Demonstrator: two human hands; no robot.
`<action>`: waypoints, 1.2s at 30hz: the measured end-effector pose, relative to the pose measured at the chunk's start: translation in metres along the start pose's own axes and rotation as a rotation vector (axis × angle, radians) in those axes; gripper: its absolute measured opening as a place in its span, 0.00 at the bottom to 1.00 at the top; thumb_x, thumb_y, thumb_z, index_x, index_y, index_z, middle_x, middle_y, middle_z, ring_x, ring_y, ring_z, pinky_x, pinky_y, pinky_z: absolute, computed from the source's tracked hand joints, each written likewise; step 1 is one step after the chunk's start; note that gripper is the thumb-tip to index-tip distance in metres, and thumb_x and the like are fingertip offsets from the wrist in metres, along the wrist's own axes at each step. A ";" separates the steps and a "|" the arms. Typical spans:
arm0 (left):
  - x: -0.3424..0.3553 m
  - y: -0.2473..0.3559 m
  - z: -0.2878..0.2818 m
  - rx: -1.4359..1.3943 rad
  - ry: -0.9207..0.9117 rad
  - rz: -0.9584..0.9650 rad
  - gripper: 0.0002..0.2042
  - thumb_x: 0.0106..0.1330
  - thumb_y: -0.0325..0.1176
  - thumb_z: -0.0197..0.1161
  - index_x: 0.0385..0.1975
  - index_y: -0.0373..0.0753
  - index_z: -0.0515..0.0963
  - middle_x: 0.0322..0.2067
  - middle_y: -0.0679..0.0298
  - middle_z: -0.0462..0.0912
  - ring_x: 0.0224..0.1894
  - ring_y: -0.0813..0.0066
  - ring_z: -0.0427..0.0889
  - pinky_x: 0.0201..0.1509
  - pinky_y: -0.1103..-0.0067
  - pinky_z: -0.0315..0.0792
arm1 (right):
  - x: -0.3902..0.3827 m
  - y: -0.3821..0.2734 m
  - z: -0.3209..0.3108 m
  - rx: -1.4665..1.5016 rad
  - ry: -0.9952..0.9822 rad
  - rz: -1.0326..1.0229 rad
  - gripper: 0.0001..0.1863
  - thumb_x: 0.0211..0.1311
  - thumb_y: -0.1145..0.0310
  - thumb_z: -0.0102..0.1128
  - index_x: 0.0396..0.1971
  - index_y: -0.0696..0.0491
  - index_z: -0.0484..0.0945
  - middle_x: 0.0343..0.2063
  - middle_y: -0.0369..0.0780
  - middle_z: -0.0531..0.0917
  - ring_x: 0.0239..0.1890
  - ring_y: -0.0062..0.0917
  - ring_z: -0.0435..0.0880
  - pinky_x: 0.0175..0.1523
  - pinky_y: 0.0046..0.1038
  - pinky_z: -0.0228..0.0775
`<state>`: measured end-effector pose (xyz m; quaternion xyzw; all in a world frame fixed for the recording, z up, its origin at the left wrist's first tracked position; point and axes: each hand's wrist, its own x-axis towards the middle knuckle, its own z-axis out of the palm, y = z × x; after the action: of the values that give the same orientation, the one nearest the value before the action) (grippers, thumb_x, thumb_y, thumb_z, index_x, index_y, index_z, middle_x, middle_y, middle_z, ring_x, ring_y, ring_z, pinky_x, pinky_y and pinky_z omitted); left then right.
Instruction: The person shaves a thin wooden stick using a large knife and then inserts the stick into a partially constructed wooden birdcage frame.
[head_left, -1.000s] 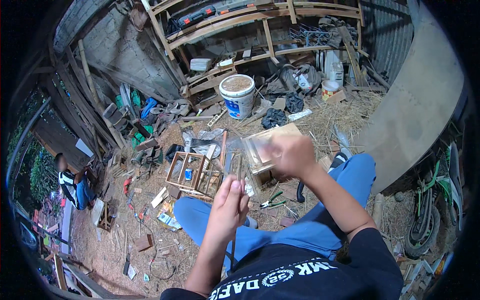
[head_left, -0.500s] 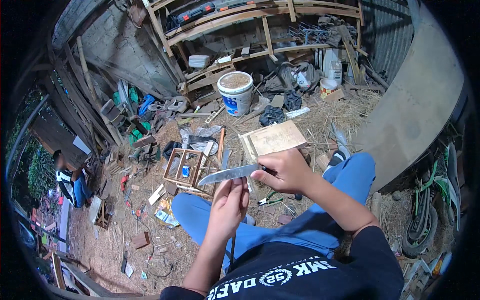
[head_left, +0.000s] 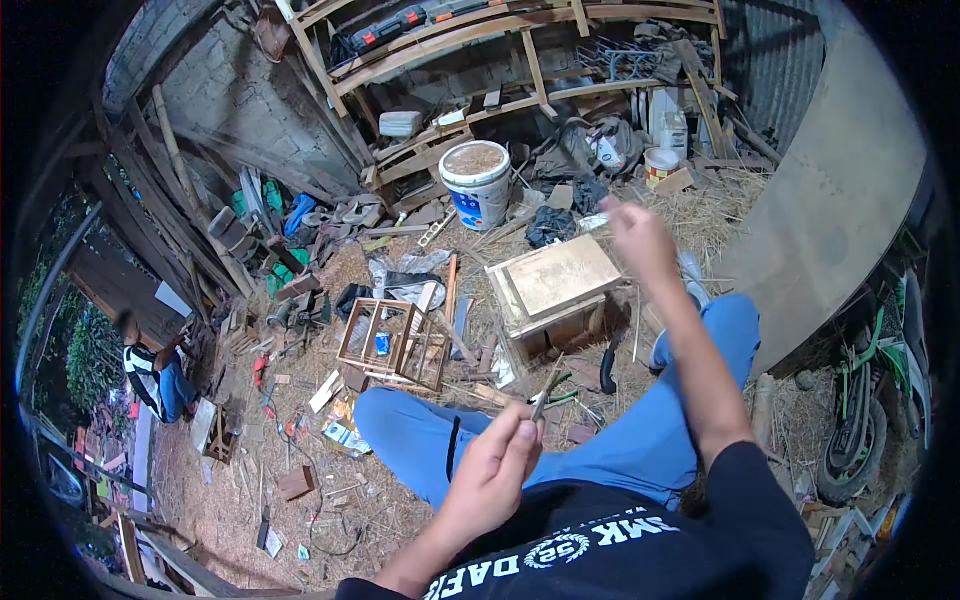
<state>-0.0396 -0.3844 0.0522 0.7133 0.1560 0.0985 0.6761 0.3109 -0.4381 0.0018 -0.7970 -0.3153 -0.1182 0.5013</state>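
- Left hand (head_left: 493,467), lower centre of the frame: fingers closed around a thin stick (head_left: 547,388), its free end pointing up.
- Right hand (head_left: 643,245), right of centre: raised and blurred beyond the wooden box (head_left: 560,280); cannot tell what it grips.
- Risk: the stick may twist or slip if the left fingers loosen.
- Risk: a low right-hand sweep could strike the box or the black curved handle (head_left: 608,370) beside it.

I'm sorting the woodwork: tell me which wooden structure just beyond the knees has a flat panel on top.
The wooden box, nearer the right hand; the frame to its left shows only open bars on top.
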 end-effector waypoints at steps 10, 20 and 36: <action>0.051 0.007 -0.025 -0.152 0.214 0.042 0.14 0.82 0.42 0.47 0.36 0.41 0.72 0.20 0.75 0.67 0.17 0.90 0.60 0.19 0.87 0.54 | -0.082 -0.093 -0.012 0.117 -0.320 -0.487 0.25 0.67 0.43 0.60 0.23 0.50 0.82 0.15 0.42 0.78 0.18 0.39 0.80 0.24 0.37 0.68; 0.047 0.012 -0.006 -0.190 0.317 -0.067 0.12 0.81 0.37 0.51 0.39 0.36 0.76 0.23 0.76 0.71 0.20 0.92 0.63 0.21 0.88 0.54 | -0.082 -0.088 -0.009 0.025 -0.305 -0.758 0.29 0.65 0.39 0.59 0.16 0.50 0.72 0.13 0.40 0.75 0.17 0.38 0.80 0.22 0.38 0.67; 0.042 0.002 -0.025 -0.307 0.074 -0.071 0.11 0.80 0.40 0.50 0.38 0.41 0.70 0.20 0.75 0.63 0.16 0.87 0.57 0.18 0.85 0.52 | -0.048 -0.023 -0.036 0.257 0.133 -0.187 0.24 0.70 0.45 0.58 0.34 0.53 0.88 0.18 0.48 0.81 0.21 0.38 0.83 0.30 0.38 0.73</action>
<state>-0.0095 -0.3459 0.0534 0.5914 0.1891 0.1232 0.7741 0.2639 -0.4813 0.0110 -0.6841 -0.3667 -0.1758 0.6055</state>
